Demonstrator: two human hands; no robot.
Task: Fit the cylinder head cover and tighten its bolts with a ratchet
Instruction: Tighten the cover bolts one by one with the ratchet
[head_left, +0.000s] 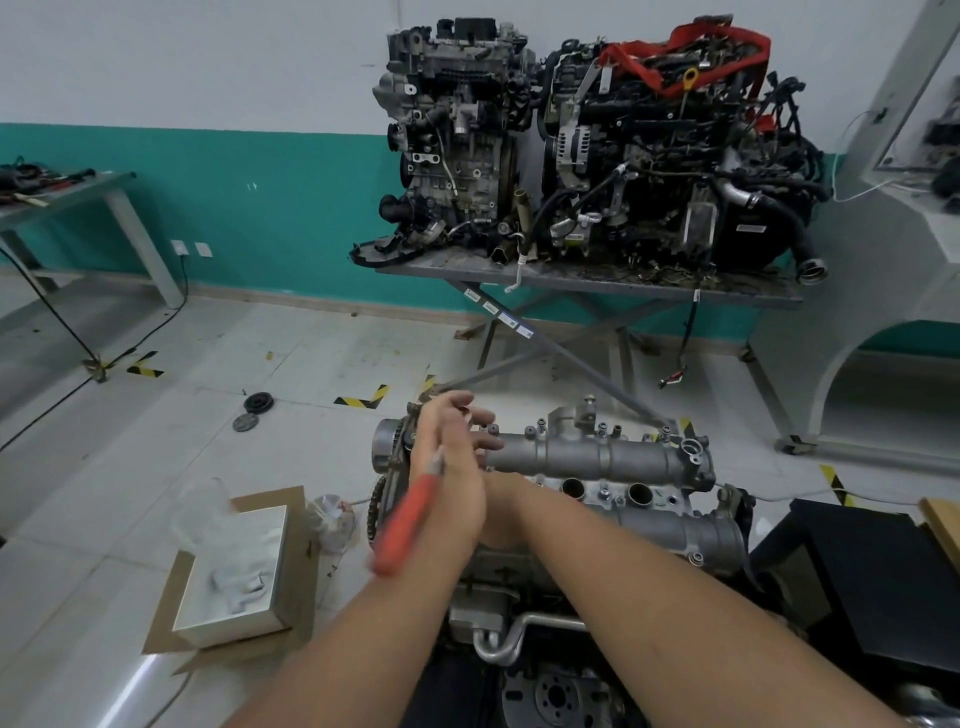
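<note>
The cover (597, 457) already sits on the engine (519, 582), and the left hand (447, 467) grips the red ratchet (410, 514) at its left end, so bolts look partly tightened; the right hand is hidden, so I cannot tell its state.

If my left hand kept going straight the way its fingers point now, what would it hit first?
The left hand, with the red-handled ratchet beside it, points up and away over the cylinder head cover's left end. Probably the bolt heads on its far edge; beyond is floor. Depth is unclear.

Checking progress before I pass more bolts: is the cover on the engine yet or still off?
On. The cover sits flat on top of the engine, with bolts standing along its far edge. Whether they are tight cannot be told.
</note>
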